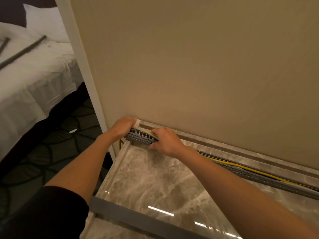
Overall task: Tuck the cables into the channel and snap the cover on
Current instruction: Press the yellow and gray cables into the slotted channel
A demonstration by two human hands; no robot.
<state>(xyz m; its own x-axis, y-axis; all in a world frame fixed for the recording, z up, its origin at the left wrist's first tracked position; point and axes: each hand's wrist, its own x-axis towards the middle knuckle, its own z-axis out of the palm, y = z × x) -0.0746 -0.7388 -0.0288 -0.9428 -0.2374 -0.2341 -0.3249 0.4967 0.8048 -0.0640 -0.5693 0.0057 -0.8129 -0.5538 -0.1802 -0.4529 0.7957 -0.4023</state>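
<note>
A marble bench (155, 178) runs along a beige wall, with a bed (34, 66) at upper left. At frame centre my left hand (123, 126) cups the end of the grey slotted channel (141, 137); my right hand (164, 142) pinches its rim over the yellow cable (241, 167), which trails lower right inside it. I see no cover. A stray loop left of the channel could get pinched.

Only 1 view: head-worn, wide-angle, looking forward and steeply down from above and behind both forearms. Aimed at the foot of a beige wall (198, 66) where it meets a marble ledge (155, 178). Close range, within arm's reach. Bed (31, 69) caught at the left edge.
</note>
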